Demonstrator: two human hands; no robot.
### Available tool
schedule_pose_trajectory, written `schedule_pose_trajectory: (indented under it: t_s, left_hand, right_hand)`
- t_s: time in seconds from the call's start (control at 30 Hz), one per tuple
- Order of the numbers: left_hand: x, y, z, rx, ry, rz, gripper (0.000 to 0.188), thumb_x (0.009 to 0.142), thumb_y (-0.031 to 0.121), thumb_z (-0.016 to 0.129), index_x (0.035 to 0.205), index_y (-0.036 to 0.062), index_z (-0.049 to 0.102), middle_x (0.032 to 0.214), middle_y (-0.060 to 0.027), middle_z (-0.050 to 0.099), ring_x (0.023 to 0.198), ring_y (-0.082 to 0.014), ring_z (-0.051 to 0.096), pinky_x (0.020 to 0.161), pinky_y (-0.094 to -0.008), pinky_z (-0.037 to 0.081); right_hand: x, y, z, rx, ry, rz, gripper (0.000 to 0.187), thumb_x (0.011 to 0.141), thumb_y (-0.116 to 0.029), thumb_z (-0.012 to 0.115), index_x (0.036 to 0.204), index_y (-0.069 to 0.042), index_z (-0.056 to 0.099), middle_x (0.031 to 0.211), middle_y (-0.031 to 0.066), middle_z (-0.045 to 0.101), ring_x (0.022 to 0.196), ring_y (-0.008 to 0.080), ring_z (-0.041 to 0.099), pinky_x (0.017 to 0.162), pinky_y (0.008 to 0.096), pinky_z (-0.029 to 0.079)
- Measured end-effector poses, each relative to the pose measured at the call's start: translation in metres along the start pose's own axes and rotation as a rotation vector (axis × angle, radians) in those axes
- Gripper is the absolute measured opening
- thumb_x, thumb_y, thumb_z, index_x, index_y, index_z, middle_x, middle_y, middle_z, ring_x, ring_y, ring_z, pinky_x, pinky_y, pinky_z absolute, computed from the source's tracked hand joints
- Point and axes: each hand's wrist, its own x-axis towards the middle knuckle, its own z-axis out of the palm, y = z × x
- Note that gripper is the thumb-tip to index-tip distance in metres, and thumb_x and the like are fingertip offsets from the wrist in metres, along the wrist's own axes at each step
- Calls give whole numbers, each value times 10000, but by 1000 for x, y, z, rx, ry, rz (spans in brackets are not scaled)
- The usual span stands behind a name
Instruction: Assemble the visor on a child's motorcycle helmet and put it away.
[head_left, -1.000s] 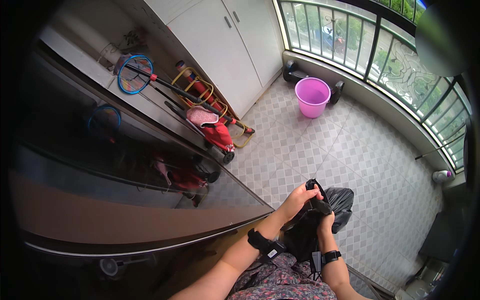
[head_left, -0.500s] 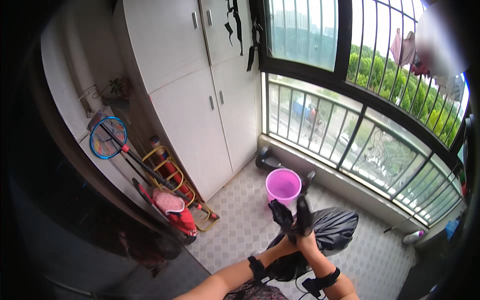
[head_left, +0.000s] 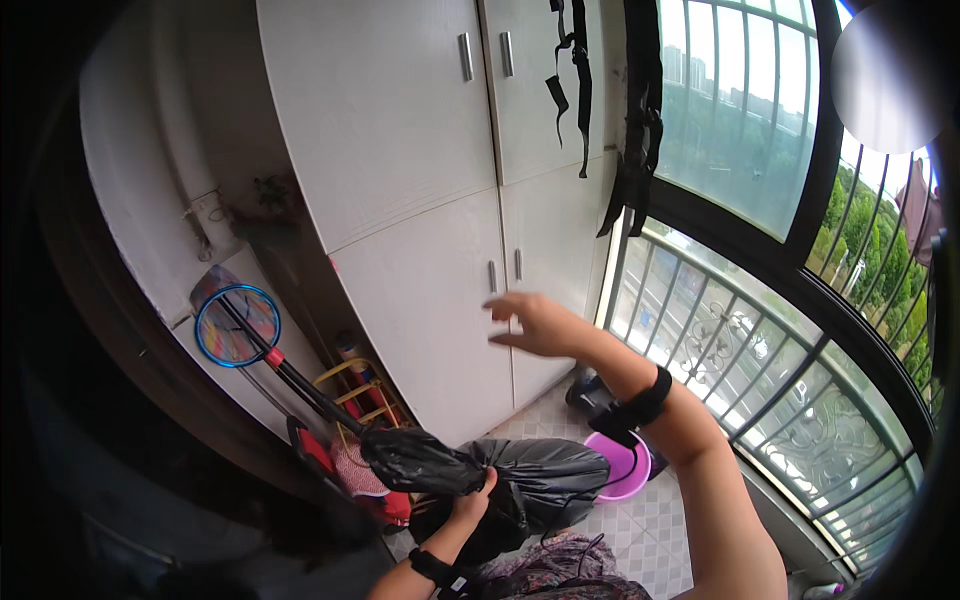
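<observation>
My left hand (head_left: 473, 503) is closed on a black plastic bag (head_left: 553, 472), holding it at the gathered part. The bag's loose end sticks out to the left of the fist, and the full, bulging body lies to the right. My right hand (head_left: 540, 325) is raised in front of the white cabinet (head_left: 410, 330), fingers apart and nothing in them. It appears near a cabinet door handle (head_left: 492, 276), though I cannot tell how far off. Behind the bag, a pink bucket (head_left: 628, 486) stands on the tiled floor, partly covered.
A long-handled net with a blue hoop (head_left: 240, 367) leans at the left beside a yellow folding cart frame (head_left: 372, 388) and a red item (head_left: 397, 507). Black straps (head_left: 583, 100) hang on the cabinet. Barred windows and a railing (head_left: 740, 350) line the right side.
My hands, close together before, are now apart. The left has moved left with the bag; the right has risen toward the cabinet. The view has swung left.
</observation>
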Motion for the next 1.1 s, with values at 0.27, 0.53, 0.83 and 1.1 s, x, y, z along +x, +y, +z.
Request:
schedule_pose_trajectory:
  t_s: [0.27,0.53,0.83,1.1]
  left_hand:
    - [27,9,-32,70,731,-451,297,816,189,643,1015,-22,580,1013,-58,582,916,-179,536,827,-306,424]
    - [23,13,-43,36,1202,-738,460,748,307,696,1038,-33,584,1040,-72,586,883,-189,533,811,-325,452]
    - [41,4,-54,-29,1189,-668,575,683,406,745,999,-53,605,1013,-72,596,802,-189,538,759,-323,485]
    - [106,72,-16,-375,929,-700,570,651,350,789,1019,-36,587,1007,-72,590,815,-187,553,740,-327,495]
  right_hand:
    - [298,178,-176,-342,1107,87,385,806,-188,594,1100,46,508,1050,239,526,959,379,533,815,419,446]
    - [335,222,-229,-492,902,171,339,905,-334,396,822,-38,537,847,152,598,806,354,583,677,464,456]
    - [120,235,-352,-12,938,30,318,914,-261,455,824,12,593,610,18,512,569,93,454,556,243,369]
    - [-21,342,-467,-1,1358,391,396,917,-324,408,1057,10,566,956,84,584,872,126,540,782,242,397]
